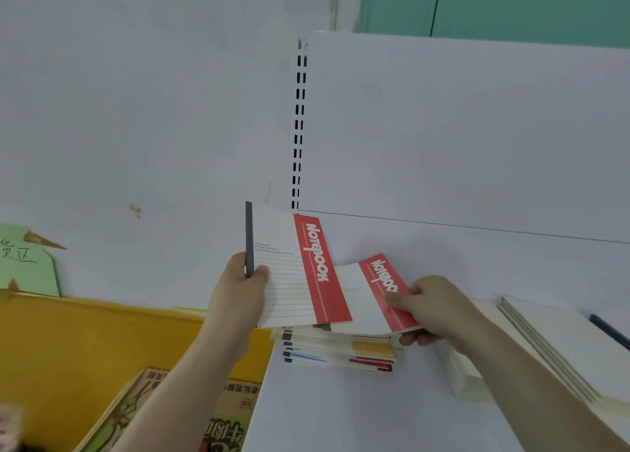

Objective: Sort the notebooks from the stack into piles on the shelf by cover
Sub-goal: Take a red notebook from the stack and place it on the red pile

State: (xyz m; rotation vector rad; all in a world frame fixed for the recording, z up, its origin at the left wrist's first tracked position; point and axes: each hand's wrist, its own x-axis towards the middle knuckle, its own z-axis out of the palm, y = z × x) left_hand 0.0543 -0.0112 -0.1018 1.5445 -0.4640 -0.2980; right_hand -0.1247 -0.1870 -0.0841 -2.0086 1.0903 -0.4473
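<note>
Two red-band notebooks up, one per hand. My left hand [238,291] pinches the left notebook [293,274] at its dark spine edge, thumb on the lined cover, fingers curled behind; I can't see those back fingers. That book is tilted up, red "Notebook" band on the side away from my thumb. My right hand [433,310] grips the right notebook [378,295] at its red-band corner, thumb on top, fingers curled under. It lies flatter, its near edge tucked under the left notebook's red band, so the two overlap between my hands.

Directly below both fingers: the stack [341,352] of notebooks on the white shelf [358,417], edges showing yellow, blue and red bands, dark marks at the spine end. The right notebook sits just above the stack's top; I can't tell whether it touches.

Under my right wrist, a cream pile [467,380] of thick books, partly hidden by the forearm. Beyond that wrist, a pile of pale flat books [562,346] with grey edges, and a dark strip past it at frame edge.

Outward of my left forearm, off the shelf end: a yellow surface [68,342] with a brown printed box [235,407], lid face up, contents not visible. Slotted upright [298,127] on the back wall above.
</note>
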